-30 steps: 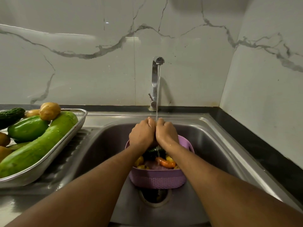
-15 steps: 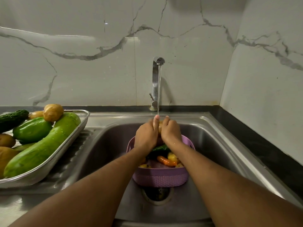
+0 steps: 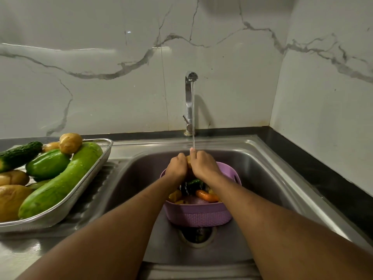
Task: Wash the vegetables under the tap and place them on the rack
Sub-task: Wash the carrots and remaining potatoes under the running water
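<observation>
Purple plastic basket (image 3: 198,216): sits near, in the steel sink (image 3: 266,178), with more vegetables inside.
Left hand (image 3: 177,167): fingers curl round the small yellow-brown potato (image 3: 189,161).
Right hand (image 3: 202,165): fingers curl round it too.
Potato: over the basket, under the water. It looks hard, wet and slippery, so hold it all round.
Metal mesh rack (image 3: 88,190): on the left, with washed vegetables.
Silver tap (image 3: 189,102): far, running.

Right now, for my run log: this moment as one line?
washing | both hands hold potato under tap stream | over purple basket | rack part filled
</observation>
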Tool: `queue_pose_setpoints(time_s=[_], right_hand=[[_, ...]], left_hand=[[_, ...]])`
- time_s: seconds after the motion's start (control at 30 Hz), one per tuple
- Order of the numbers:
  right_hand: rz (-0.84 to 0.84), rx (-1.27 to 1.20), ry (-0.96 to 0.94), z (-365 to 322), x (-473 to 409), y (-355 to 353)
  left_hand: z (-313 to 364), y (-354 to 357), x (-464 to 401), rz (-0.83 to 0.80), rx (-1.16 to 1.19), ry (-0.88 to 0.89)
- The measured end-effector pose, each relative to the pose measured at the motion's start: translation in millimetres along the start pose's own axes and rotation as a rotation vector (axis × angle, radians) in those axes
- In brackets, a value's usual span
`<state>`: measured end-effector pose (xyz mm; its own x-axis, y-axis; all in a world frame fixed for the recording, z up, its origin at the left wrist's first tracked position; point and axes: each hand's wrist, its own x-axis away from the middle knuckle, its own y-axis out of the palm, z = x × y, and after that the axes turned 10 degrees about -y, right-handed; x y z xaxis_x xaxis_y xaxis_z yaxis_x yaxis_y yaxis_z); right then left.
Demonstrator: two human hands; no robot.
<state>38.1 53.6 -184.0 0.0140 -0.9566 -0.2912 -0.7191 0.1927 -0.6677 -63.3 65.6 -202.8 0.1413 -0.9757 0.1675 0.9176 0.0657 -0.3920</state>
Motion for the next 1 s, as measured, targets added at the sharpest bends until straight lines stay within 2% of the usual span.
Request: queue_pose_setpoints(time_s=[0.1,0.2,0.3,0.37,0.47,0.6,0.67,0.73,0.77,0.9,1.0], right_hand=[[0.036,0.068,-0.105,2,3,-1],[0.120,-0.039,-0.097,1,1,-6],[0.187,-0.298,0.087,-3,-5,-9],[0.147,-0.484,0.248,-9,-5,-12],[-0.011,-0.718,0.420,-15,1,-20],[-0.113,-0.744,0.488,-18,5,-22],[0.014,-0.434,0.347,-15,3,-18],[0.202,-0.066,0.128,-7,2,-16],[0.254,0.015,0.048,-5,4,-17],[0.279,0.201,-0.152,2,4,-19],[0.244,0.224,-0.234,11,1,-13]], left_hand=[[5,1,7,-0.063,0.126,-0.061],[10,13,8,0.065,0.144,0.118],[10,14,14,0.183,0.024,0.343],[8,9,18,0.220,-0.086,0.470],[4,1,17,0.291,-0.180,0.600],[-1,-4,17,0.309,-0.280,0.678],[-2,-2,15,0.251,-0.216,0.578],[5,3,15,0.137,-0.067,0.397],[11,6,14,0.085,-0.010,0.290],[33,0,17,-0.067,0.087,-0.076],[33,-7,21,-0.143,0.055,-0.208]])
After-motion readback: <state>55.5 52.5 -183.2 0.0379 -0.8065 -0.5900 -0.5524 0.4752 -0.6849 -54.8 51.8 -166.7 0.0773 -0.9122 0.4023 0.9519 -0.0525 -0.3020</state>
